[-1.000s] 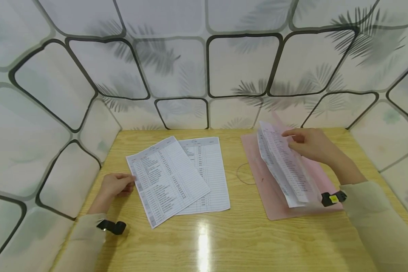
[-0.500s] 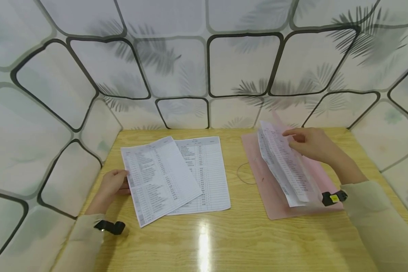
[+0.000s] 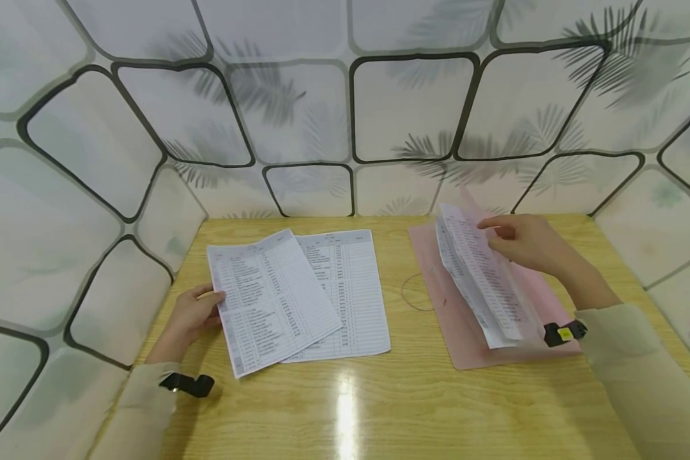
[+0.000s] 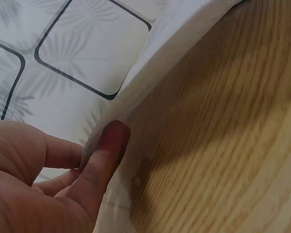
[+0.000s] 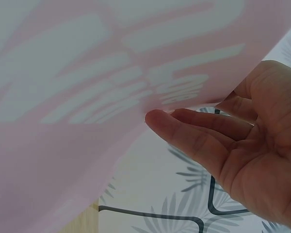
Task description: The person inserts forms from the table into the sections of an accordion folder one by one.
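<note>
Wooden table (image 3: 379,409), tiled screen behind. Left hand (image 3: 192,316) pinches the top sheet (image 3: 273,300) at 9 o'clock, its long axis toward 11; right hand (image 3: 529,243) pinches papers (image 3: 483,287) over the pink folder (image 3: 445,300), 2 o'clock.

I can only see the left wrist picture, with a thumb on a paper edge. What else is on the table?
Observer: A second white printed sheet lies flat under the tilted white printed sheet that your left hand pinches.
Operator: Where's the other hand?
Observer: The right hand holds up a stack of printed pages at the far right.
Operator: What's under those?
Observer: An open pink plastic folder on the wooden table.
</note>
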Action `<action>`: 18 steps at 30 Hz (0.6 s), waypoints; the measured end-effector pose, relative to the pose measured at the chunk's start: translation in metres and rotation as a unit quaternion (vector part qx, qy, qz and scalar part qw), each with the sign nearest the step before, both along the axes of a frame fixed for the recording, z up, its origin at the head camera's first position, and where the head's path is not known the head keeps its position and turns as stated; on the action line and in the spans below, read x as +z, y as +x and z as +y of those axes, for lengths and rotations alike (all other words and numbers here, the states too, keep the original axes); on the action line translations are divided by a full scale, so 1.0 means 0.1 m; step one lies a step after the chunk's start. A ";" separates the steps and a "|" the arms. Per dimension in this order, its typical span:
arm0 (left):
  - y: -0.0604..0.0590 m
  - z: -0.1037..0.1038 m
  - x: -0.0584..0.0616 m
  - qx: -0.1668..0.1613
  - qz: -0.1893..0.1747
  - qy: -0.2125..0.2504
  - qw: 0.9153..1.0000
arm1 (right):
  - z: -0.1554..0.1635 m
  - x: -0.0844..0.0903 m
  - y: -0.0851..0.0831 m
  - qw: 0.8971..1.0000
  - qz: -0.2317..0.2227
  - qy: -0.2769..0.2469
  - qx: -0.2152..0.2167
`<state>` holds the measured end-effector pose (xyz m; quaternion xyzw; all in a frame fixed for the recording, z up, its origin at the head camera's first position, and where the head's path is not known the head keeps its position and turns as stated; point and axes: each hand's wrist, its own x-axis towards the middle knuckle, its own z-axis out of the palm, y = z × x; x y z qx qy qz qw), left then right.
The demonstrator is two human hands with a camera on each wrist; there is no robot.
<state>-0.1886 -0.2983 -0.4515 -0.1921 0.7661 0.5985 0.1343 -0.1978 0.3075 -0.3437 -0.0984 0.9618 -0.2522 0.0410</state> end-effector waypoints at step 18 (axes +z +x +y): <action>0.01 0.13 0.01 -0.035 0.035 0.079 0.996 | 0.00 0.01 0.00 1.000 0.004 0.003 0.004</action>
